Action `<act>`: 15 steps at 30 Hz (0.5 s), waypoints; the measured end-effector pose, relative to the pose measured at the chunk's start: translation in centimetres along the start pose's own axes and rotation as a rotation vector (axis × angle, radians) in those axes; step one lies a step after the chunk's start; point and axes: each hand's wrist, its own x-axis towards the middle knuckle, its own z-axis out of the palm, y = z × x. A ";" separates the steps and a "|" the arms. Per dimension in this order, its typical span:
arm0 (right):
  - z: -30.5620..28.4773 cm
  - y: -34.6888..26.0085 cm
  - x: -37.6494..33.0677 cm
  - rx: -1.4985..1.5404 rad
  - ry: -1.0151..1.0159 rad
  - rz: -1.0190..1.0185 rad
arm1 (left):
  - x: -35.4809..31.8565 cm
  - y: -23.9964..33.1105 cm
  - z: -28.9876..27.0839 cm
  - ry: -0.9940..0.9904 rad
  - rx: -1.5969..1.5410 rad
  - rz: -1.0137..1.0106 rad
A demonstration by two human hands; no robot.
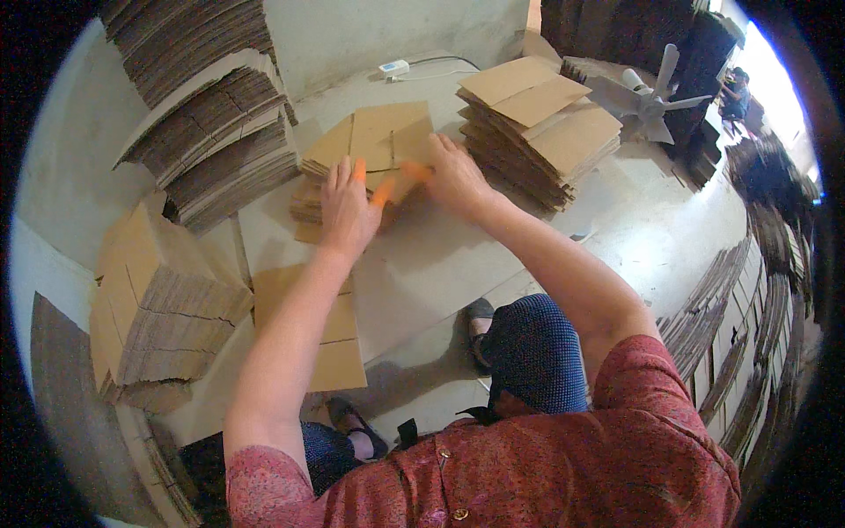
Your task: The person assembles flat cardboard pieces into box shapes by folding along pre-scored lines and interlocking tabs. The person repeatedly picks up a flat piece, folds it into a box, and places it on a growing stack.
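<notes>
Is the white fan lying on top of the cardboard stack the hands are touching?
No, the white fan sits apart, at the far right, beyond another pile, while both hands rest on the low stack of flat brown cardboard pieces.

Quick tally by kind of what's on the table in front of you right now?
Stacks of flat cardboard: 2, one under the left hand and right hand at, one beside it
Single flat cardboard sheet: 1
White fan: 1
White power strip: 1
Total: 5
</notes>
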 end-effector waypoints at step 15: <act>1.8 -2.3 -2.6 0.556 0.189 0.228 | 2.4 -4.8 -0.4 0.264 -0.962 -0.440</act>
